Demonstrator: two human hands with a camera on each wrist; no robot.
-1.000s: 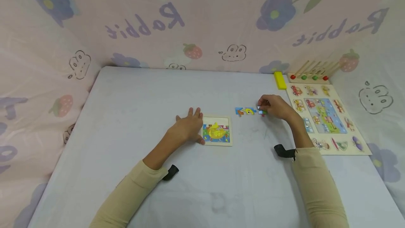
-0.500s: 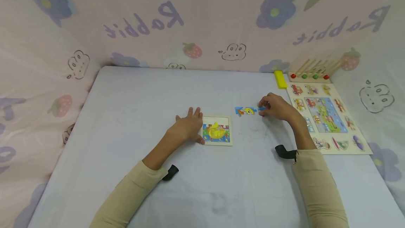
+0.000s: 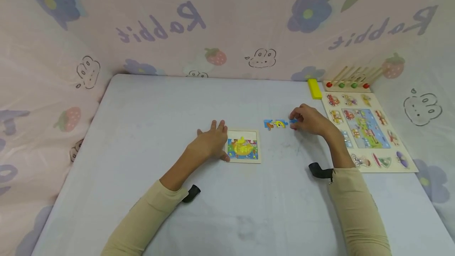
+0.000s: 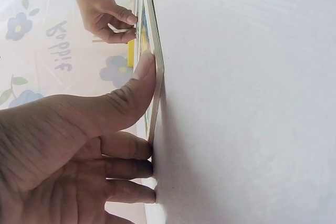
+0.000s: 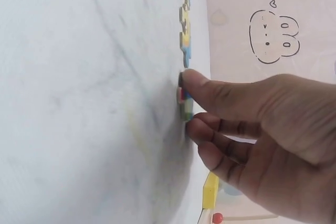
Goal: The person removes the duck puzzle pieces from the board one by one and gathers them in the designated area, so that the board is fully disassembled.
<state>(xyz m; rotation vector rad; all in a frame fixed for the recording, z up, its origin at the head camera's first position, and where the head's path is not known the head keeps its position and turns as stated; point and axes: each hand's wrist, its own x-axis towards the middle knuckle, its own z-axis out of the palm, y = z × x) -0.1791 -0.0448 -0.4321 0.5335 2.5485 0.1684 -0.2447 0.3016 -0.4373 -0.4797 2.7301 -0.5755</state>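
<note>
A small wooden puzzle board [image 3: 258, 149] with a yellow duck picture lies mid-table; a pale strip shows along its far side. My left hand [image 3: 207, 145] rests at the board's left edge, its fingers spread and fairly straight. In the left wrist view the thumb [image 4: 144, 72] touches the board's edge and several fingertips touch the table. My right hand [image 3: 310, 119] pinches a jigsaw piece [image 5: 184, 100] between thumb and fingertips, low at the tabletop. To its left lie an orange-and-blue piece [image 3: 269, 124] and a yellow-and-blue piece [image 3: 281, 124], close together in a row.
On the right lies a larger wooden picture board [image 3: 366, 157] with vehicles and other shapes. Behind it stands a wooden peg rack [image 3: 348, 86] with red and green beads. A yellow block [image 3: 314, 89] is beside the rack. Printed fabric hangs around the table.
The jigsaw piece in my right hand has turned, its blue part now facing the row's far side. My left hand and the duck board stay in place.
</note>
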